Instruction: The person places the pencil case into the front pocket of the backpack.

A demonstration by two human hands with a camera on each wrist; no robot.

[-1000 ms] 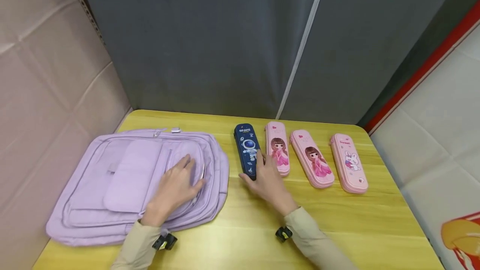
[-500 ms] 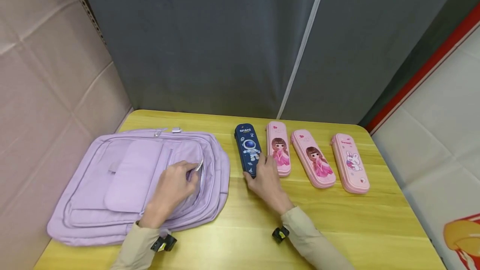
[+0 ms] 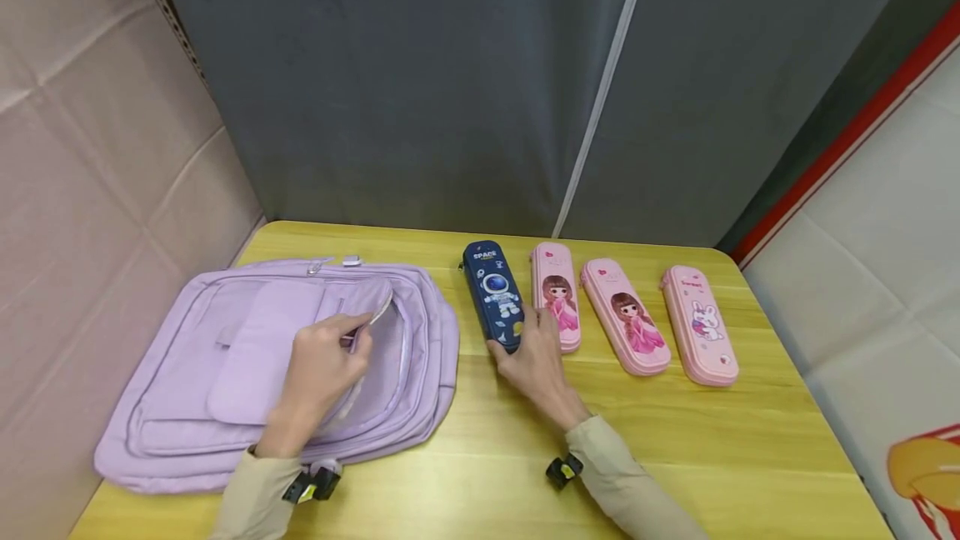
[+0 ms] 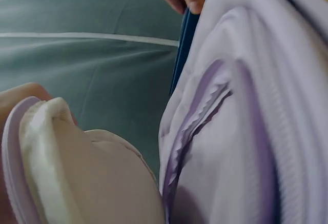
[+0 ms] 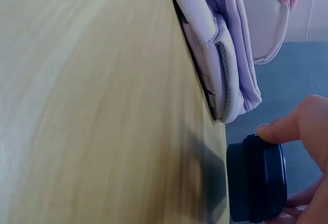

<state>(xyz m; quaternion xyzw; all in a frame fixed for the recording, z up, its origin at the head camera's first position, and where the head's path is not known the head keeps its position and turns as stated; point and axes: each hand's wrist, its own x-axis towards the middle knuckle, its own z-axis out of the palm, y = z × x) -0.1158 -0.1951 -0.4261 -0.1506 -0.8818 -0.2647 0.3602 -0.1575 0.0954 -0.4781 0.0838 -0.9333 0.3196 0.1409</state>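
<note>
Backpack flap [image 3: 375,315] pinched up by left hand [image 3: 318,365]; right hand [image 3: 536,361] grips navy case [image 3: 495,297].

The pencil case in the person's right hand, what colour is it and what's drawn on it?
The long hard pencil case is dark navy blue with a white astronaut picture, clearest in the head view.

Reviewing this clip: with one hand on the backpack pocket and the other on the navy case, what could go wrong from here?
The right hand grips only the near end of the navy pencil case, so it might tip or slip. The pink case lies close beside it and could get nudged. The pocket flap that the left hand holds may fall shut.
</note>
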